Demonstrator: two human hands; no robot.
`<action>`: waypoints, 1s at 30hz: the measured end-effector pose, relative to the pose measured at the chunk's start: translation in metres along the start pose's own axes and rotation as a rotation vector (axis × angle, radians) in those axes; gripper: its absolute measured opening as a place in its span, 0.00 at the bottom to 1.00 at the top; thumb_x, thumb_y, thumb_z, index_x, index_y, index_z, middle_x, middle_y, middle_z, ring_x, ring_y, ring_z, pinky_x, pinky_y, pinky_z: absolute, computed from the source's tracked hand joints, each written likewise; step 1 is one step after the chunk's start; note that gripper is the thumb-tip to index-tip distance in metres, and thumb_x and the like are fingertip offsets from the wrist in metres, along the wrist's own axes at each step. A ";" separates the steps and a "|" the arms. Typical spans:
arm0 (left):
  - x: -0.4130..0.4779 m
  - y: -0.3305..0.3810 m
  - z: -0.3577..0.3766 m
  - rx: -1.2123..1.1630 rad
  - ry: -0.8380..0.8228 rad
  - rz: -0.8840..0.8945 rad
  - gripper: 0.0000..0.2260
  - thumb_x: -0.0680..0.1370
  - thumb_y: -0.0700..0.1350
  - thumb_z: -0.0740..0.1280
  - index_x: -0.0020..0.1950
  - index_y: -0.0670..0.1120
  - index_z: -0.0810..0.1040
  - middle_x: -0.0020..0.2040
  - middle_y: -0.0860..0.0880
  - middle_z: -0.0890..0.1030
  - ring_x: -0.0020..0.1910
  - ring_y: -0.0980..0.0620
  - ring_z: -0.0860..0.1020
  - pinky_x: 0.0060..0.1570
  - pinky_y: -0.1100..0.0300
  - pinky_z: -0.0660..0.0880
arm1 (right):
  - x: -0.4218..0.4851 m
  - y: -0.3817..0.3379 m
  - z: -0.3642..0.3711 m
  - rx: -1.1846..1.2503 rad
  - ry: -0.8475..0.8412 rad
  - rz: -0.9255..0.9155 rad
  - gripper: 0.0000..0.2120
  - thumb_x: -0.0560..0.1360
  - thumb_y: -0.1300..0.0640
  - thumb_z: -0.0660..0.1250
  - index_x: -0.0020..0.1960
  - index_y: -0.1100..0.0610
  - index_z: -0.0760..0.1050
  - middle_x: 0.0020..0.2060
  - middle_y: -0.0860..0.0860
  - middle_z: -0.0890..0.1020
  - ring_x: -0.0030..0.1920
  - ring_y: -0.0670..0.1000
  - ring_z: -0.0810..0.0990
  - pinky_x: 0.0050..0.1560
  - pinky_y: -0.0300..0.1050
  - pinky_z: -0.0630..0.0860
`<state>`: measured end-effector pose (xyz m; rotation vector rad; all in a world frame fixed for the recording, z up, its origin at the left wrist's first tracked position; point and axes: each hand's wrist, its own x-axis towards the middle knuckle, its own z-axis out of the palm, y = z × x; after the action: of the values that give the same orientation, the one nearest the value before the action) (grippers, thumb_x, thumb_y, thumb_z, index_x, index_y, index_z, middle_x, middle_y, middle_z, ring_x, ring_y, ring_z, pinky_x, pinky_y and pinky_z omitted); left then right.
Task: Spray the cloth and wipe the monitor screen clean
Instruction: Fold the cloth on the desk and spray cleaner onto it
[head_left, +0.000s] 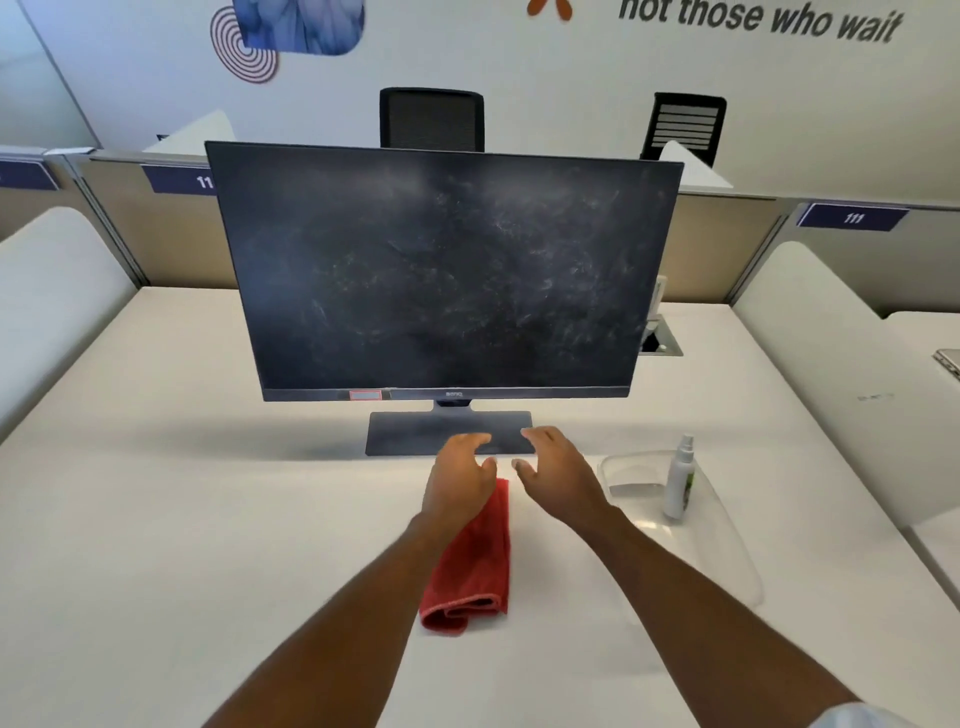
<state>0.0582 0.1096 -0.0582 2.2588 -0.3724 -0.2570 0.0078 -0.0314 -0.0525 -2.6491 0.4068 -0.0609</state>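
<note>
A dark monitor (441, 280) stands on the white desk, its screen covered in dusty smears. A folded red cloth (475, 566) lies on the desk in front of the monitor's flat base (415, 431). My left hand (460, 480) hovers over the cloth's far end, fingers apart and holding nothing. My right hand (558, 470) is just beside it, also open and empty, near the base's front edge. A small white spray bottle (680, 478) stands upright to the right, inside a clear plastic tray (727, 551).
The white desk (208, 519) spreads wide on both sides. Padded white dividers (47, 291) flank it left and right. Two black office chairs (431, 119) stand behind the partition. A cable port (660, 340) sits behind the monitor's right edge.
</note>
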 end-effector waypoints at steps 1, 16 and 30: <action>0.002 0.011 0.006 -0.017 -0.012 0.021 0.17 0.79 0.45 0.65 0.68 0.47 0.75 0.68 0.47 0.75 0.65 0.48 0.74 0.66 0.54 0.69 | 0.000 0.004 -0.007 0.021 0.057 0.024 0.24 0.79 0.49 0.63 0.72 0.57 0.68 0.71 0.54 0.72 0.69 0.55 0.72 0.66 0.48 0.70; 0.020 0.140 0.120 -0.094 -0.267 0.049 0.16 0.79 0.45 0.67 0.67 0.45 0.76 0.65 0.47 0.78 0.60 0.49 0.77 0.62 0.58 0.71 | -0.028 0.125 -0.082 0.142 0.445 0.441 0.16 0.78 0.58 0.66 0.64 0.62 0.73 0.59 0.60 0.78 0.57 0.60 0.78 0.57 0.49 0.74; 0.038 0.171 0.169 -0.065 -0.335 0.042 0.17 0.81 0.40 0.61 0.71 0.43 0.71 0.71 0.45 0.73 0.69 0.46 0.71 0.68 0.56 0.66 | -0.014 0.160 -0.092 0.076 0.333 0.446 0.16 0.79 0.49 0.63 0.62 0.55 0.78 0.55 0.55 0.82 0.53 0.57 0.81 0.50 0.47 0.75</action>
<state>0.0113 -0.1287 -0.0401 2.1416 -0.5772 -0.6200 -0.0593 -0.2036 -0.0408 -2.4122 1.0704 -0.3685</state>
